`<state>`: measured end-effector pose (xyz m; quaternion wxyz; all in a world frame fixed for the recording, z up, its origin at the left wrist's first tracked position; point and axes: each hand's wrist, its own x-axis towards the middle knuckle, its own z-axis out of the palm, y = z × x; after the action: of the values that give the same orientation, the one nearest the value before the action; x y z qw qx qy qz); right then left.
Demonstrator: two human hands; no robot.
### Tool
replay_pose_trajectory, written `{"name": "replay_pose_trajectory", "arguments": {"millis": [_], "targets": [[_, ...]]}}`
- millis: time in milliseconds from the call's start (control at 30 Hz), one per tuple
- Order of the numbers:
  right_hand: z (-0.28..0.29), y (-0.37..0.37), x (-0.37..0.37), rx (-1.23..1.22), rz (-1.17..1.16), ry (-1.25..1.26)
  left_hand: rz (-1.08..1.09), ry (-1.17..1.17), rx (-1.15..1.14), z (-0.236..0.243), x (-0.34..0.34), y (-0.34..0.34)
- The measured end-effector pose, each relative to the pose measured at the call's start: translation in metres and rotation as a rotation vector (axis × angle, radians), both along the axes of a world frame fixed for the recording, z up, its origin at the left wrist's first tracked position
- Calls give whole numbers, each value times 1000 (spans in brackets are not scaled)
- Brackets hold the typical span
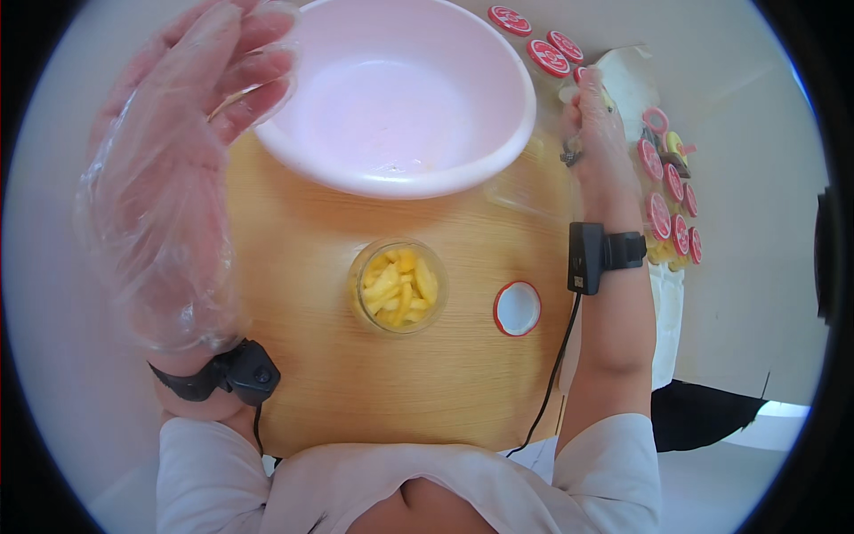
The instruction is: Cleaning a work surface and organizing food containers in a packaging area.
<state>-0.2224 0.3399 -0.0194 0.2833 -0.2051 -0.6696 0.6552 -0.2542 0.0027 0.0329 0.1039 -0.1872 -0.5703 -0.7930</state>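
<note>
My left hand (182,169), in a loose clear plastic glove, is raised beside the left rim of a pale pink basin (400,182). Its fingers are slightly bent and apart, with nothing in them. Over at the upper right, my bare right hand (598,120) reaches among red-lidded jars, fingers curled; what they close on is mostly hidden. Between my arms, an uncovered glass jar (398,287) of yellow fruit or vegetable pieces stands on the wooden table (356,392). To its right lies a loose lid (517,309), white inside with a red rim.
Several jars with red-and-white lids (658,215) line the right side, and more lids (548,57) show beyond the basin's right rim. A clear plastic tray (534,182) sits right of the basin. From my right wrist device (584,258), a black cable runs down across the table.
</note>
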Motion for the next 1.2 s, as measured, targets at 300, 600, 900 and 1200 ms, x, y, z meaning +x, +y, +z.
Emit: {"name": "replay_pose_trajectory", "arguments": {"millis": [300,600,900,1200], "targets": [[-5,0,-8,31,-227,-229,-34,-190,-197,-32,26,-28],[-13,1,-7,37,-163,-122,48,-452,-182,-84,71,-40],[-5,-13,-5,116,-114,-156,79,-595,-41,-106,56,-38],[-8,-6,1,142,-109,-158,28,-628,14,-121,49,-44]]}}
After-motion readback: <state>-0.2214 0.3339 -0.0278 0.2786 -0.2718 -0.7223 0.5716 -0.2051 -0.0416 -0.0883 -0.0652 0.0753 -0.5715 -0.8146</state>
